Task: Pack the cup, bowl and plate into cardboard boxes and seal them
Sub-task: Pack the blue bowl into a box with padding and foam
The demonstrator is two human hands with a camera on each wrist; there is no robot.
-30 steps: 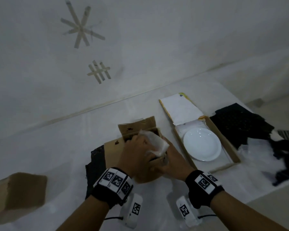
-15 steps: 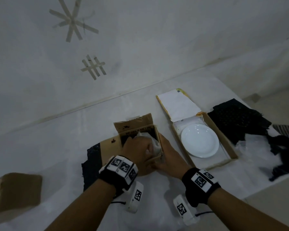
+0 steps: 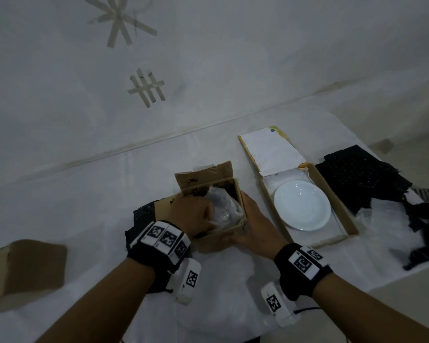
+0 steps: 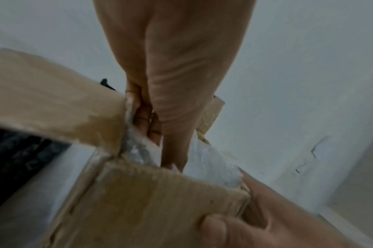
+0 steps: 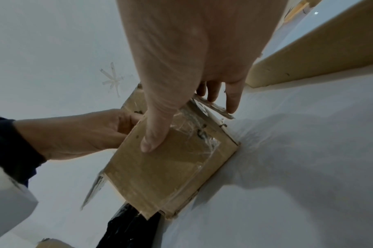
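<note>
A small open cardboard box (image 3: 216, 240) stands on the white table with its back flap up. Inside it lies a bubble-wrapped bundle (image 3: 223, 206); what the wrap holds is hidden. My left hand (image 3: 193, 214) reaches into the box from the left, fingers curled on the bundle (image 4: 213, 167). My right hand (image 3: 253, 219) grips the box (image 5: 166, 167) from the right, thumb on the near wall and fingers along the right wall. To the right, a white plate (image 3: 302, 205) lies in a flat open box (image 3: 327, 241).
The flat box's white lid (image 3: 273, 149) lies folded back. Black sheet material (image 3: 362, 177) and loose bubble wrap (image 3: 382, 219) cover the table's right end near its edge. A dark sheet (image 3: 141, 219) lies under the small box. Another cardboard box (image 3: 25, 268) sits at the near left.
The wrapped bundle, held above the small box by both hands, has gone down into it. My right hand has shifted from the bundle to the box's right side.
</note>
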